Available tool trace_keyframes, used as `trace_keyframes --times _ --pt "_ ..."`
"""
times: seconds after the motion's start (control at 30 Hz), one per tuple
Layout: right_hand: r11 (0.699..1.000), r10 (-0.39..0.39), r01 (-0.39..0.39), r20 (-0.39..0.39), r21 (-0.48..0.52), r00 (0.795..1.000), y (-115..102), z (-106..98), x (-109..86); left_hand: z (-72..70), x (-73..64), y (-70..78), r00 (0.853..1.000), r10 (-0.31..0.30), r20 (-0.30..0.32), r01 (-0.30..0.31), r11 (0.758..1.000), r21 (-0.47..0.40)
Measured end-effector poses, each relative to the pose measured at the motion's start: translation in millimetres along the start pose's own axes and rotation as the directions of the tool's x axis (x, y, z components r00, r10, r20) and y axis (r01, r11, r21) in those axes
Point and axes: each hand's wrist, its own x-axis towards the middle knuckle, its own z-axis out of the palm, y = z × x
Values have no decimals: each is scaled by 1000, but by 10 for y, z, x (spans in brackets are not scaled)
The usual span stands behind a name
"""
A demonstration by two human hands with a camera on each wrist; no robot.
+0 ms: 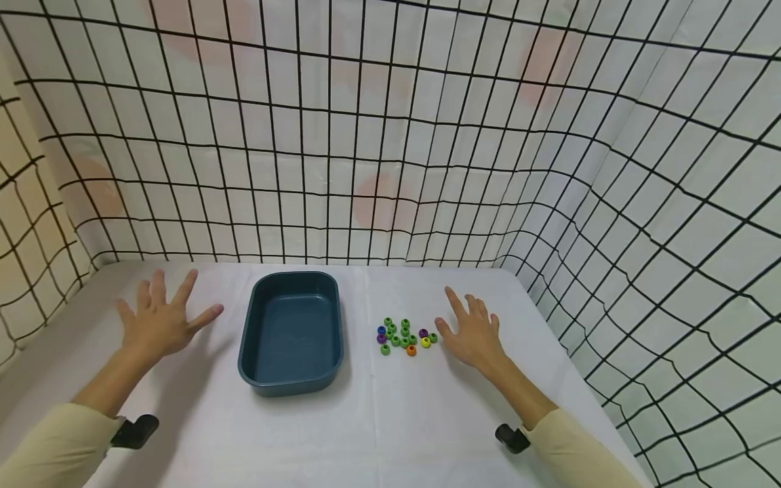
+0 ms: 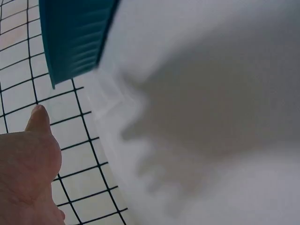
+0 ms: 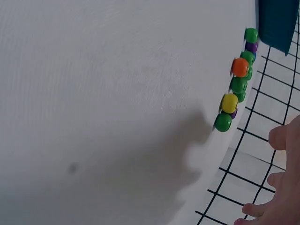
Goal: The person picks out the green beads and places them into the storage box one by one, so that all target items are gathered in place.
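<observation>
Spread fingers mark my left hand (image 1: 160,324), which hovers over the white cloth left of a dark teal tray (image 1: 289,392) and holds nothing. In the head view the tray's inside is bare. My right hand (image 1: 476,335) hangs just right of a loose cluster of small round beads (image 1: 405,332), its fingers apart and nothing in them. Most beads are green; a few are purple, with a blue one, a yellow bead (image 1: 426,343) and an orange bead (image 1: 411,350). In the right wrist view, the green bead (image 3: 223,123) is nearest the hand.
White cloth (image 1: 378,434) covers the table. A black grid net (image 1: 329,159) rises behind it and along both sides, in front of white sheeting. Black wrist devices (image 1: 135,432) stick out at both beige sleeves (image 1: 576,447).
</observation>
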Motion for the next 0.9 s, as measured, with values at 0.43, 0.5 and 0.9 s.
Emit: trace_keyframes --times 0.43,0.5,0.9 --pt "984 -43 30 74 174 996 -119 70 -47 83 62 300 994 62 89 -50 990 -130" --pt "979 -53 33 92 201 994 -125 89 -53 95 51 333 991 79 104 -63 987 -150" --pt "980 -44 15 143 198 989 -177 176 -62 140 35 487 947 201 253 -36 844 -534"
